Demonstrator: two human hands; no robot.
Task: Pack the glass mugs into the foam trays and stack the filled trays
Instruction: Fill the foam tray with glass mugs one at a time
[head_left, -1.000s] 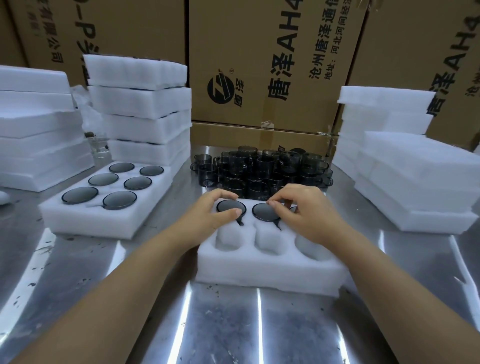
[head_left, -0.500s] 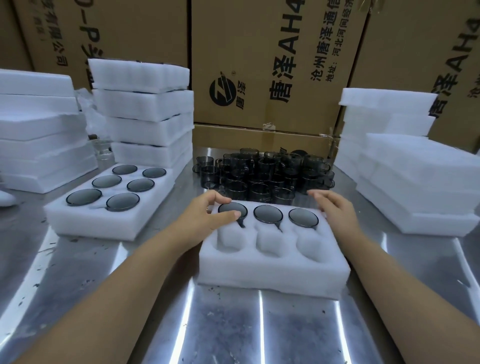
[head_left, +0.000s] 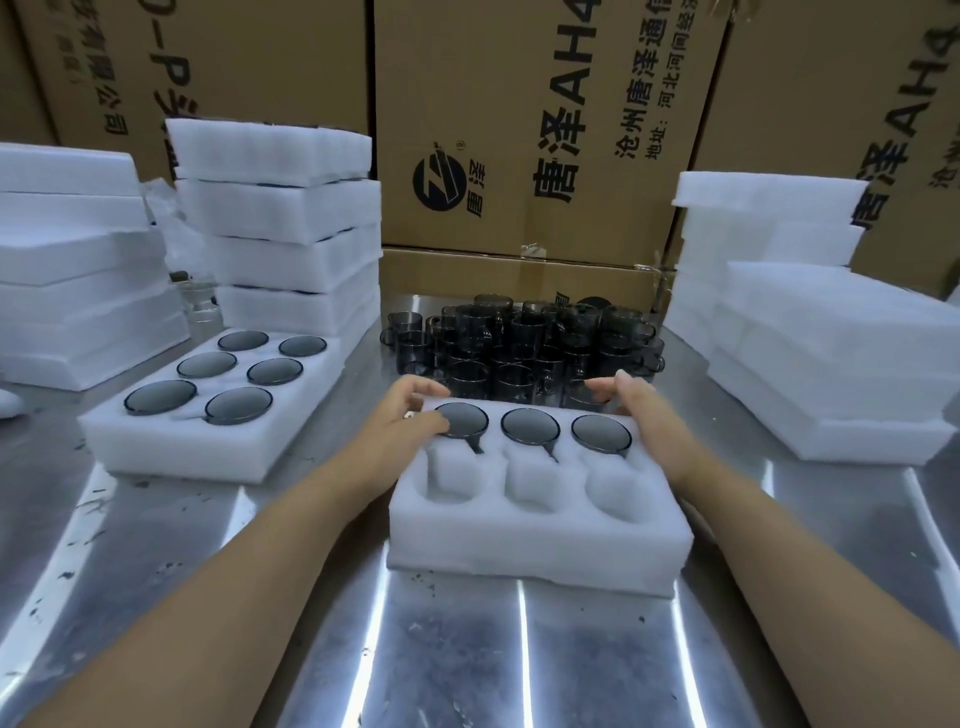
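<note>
A white foam tray (head_left: 540, 540) lies in front of me on the metal table. Its far row holds three dark glass mugs (head_left: 530, 426), and its near three pockets have nothing in them. My left hand (head_left: 405, 415) grips the tray's far left corner, fingers curled over the far edge and thumb beside the first mug. At the far right corner, my right hand (head_left: 644, 415) has its fingers curled over the far edge. A cluster of loose dark mugs (head_left: 519, 343) stands just behind the tray.
A filled foam tray (head_left: 208, 415) with several mugs lies at the left, in front of a stack of trays (head_left: 280, 228). More foam stacks stand at the far left (head_left: 72, 260) and at the right (head_left: 831, 353). Cardboard boxes (head_left: 519, 130) wall the back.
My right hand left the middle mug, uncovered the third mug and moved to the tray's far right corner. My left hand stayed at the far left corner.
</note>
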